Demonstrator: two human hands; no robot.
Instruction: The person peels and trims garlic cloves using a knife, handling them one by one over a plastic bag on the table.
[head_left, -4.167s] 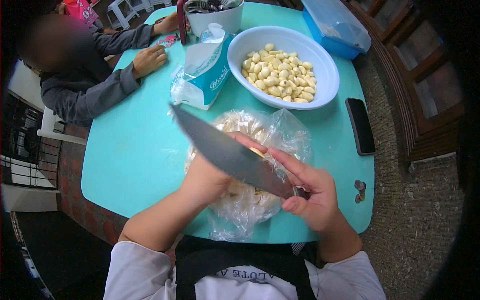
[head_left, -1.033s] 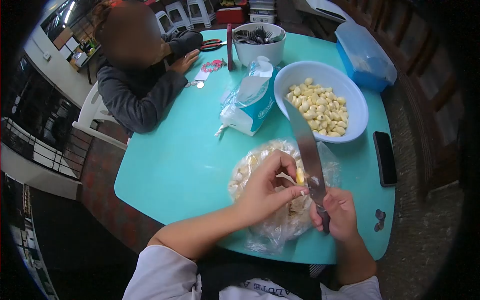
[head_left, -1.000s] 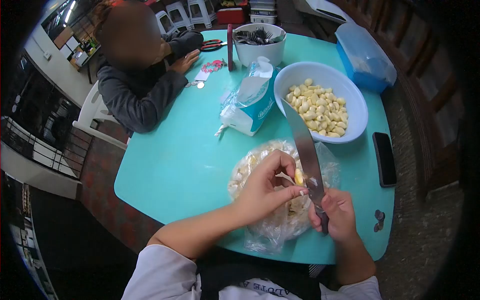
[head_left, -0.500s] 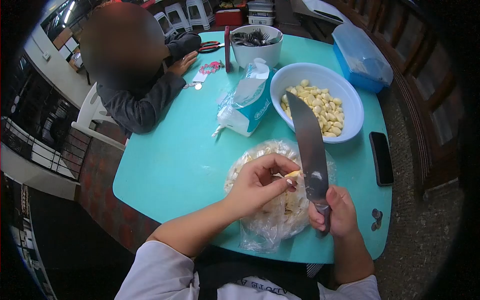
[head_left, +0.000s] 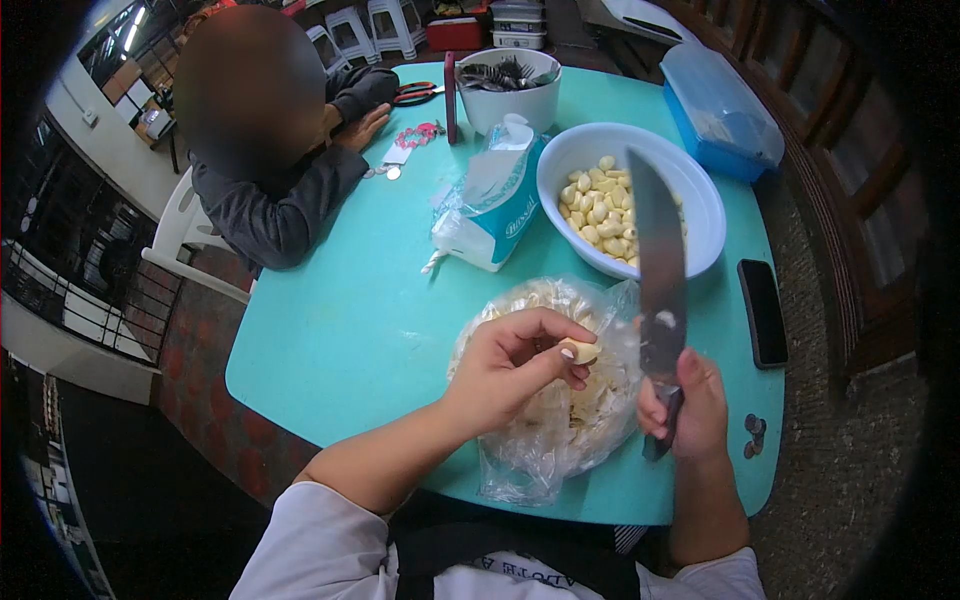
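Note:
Between the thumb and fingers of my left hand [head_left: 515, 365] is a pale garlic clove [head_left: 582, 351]. Under that hand spreads a clear plastic bag [head_left: 530, 470] holding garlic cloves and papery skins. My right hand [head_left: 692, 410] is wrapped around the handle of a broad knife [head_left: 660, 270], its blade pointing up and away from me, a little apart from the clove. Pale bits stick to the blade near the handle. Beyond the bag stands a light blue bowl [head_left: 705, 195] of peeled garlic cloves [head_left: 600, 210], partly hidden by the blade.
A tissue pack [head_left: 495, 205] lies left of the bowl. Behind it are a white tub [head_left: 510, 105] of forks, a red-cased phone [head_left: 450, 98] and scissors [head_left: 415, 93]. To the right are a black phone [head_left: 763, 313], coins [head_left: 754, 435] and a blue box [head_left: 720, 110]. A person [head_left: 275, 210] sits at left.
My right hand and the knife have shifted right, away from the clove. The clove in my left hand now shows more of its pale surface.

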